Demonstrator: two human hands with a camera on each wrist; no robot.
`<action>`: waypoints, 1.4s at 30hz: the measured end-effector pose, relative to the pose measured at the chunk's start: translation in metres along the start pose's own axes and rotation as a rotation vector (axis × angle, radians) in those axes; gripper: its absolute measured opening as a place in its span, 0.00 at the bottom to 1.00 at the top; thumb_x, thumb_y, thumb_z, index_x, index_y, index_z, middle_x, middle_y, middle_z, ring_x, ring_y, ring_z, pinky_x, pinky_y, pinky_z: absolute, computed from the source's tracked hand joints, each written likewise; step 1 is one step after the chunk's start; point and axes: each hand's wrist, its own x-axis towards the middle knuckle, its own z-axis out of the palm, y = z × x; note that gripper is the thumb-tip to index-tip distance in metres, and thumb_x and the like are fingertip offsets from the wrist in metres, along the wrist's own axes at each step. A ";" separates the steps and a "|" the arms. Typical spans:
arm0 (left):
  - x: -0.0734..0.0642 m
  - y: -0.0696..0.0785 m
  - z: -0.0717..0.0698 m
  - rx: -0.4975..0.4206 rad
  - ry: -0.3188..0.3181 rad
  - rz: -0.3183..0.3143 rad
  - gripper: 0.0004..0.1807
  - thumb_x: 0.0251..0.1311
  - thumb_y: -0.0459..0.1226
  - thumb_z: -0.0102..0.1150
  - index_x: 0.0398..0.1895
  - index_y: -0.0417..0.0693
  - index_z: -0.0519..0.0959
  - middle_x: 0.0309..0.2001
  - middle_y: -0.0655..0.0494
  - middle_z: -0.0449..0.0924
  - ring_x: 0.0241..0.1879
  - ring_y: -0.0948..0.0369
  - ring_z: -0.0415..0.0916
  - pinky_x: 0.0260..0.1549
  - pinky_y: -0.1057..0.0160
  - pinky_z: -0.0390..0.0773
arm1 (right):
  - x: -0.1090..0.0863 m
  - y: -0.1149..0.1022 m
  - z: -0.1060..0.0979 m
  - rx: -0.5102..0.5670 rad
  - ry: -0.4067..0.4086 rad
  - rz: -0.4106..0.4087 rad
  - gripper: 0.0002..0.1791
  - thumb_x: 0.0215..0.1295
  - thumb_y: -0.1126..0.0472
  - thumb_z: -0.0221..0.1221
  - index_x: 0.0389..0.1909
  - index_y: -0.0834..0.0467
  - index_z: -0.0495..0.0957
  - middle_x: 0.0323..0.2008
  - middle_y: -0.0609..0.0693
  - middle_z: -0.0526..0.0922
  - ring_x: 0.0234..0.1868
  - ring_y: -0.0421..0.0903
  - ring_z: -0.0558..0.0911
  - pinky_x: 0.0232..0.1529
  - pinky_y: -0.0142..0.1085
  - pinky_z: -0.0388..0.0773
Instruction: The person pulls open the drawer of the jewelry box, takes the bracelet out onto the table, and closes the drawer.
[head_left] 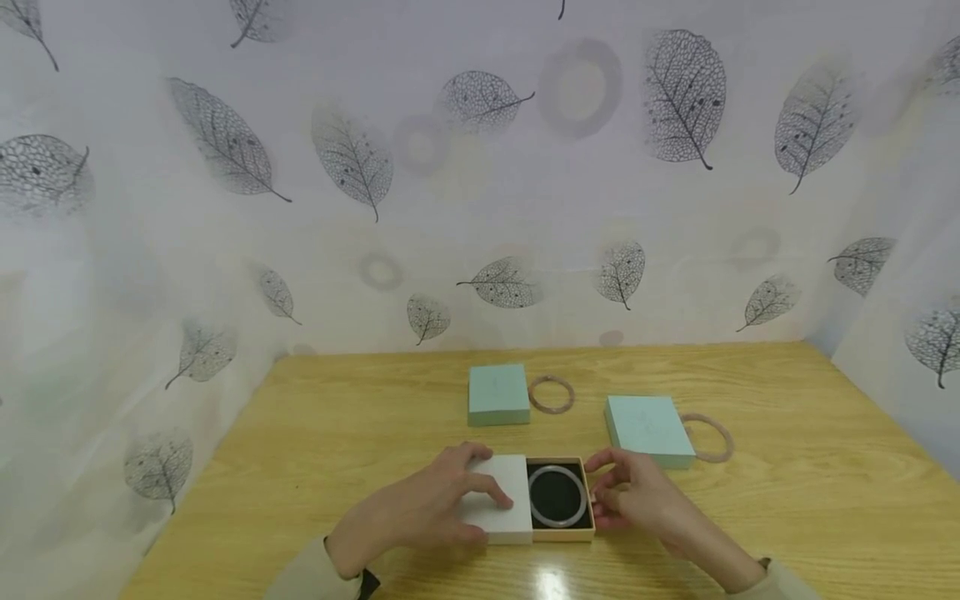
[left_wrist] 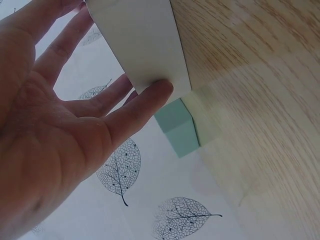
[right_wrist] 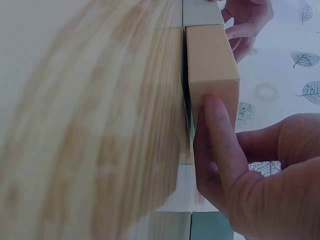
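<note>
A white sliding box sleeve (head_left: 513,492) lies near the front of the table. My left hand (head_left: 442,500) holds it, its thumb on the near side and a bent finger across the top. From its right end projects a tan inner drawer (head_left: 588,534), partly out, with a dark lining. In it sits a pale, translucent bangle (head_left: 582,508). At the drawer's outer end my right hand (head_left: 637,496) grips with bent fingers; in the right wrist view a fingertip (right_wrist: 214,105) lies on the tan end face (right_wrist: 230,92).
Behind stand two closed mint-green boxes, one (head_left: 498,392) in the middle and one (head_left: 648,425) to the right. Each has a pinkish bangle beside it, the middle one (head_left: 533,394) and the right one (head_left: 727,437). A leaf-printed cloth (head_left: 510,208) hangs behind the wooden table (head_left: 337,400).
</note>
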 end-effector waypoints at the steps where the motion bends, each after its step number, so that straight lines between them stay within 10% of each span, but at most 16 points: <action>1: 0.000 0.000 0.000 0.001 0.001 0.001 0.18 0.56 0.45 0.75 0.51 0.71 0.85 0.74 0.43 0.64 0.71 0.45 0.64 0.68 0.44 0.73 | 0.000 0.001 0.000 0.000 -0.002 -0.005 0.19 0.66 0.81 0.52 0.57 0.71 0.70 0.36 0.56 0.78 0.35 0.48 0.84 0.35 0.41 0.88; 42: -0.001 -0.001 0.001 -0.010 -0.004 -0.015 0.19 0.57 0.45 0.75 0.51 0.73 0.85 0.74 0.46 0.63 0.71 0.47 0.63 0.68 0.44 0.72 | -0.005 0.004 -0.009 -0.021 -0.002 -0.004 0.20 0.64 0.82 0.52 0.57 0.72 0.69 0.37 0.57 0.78 0.35 0.48 0.84 0.36 0.40 0.89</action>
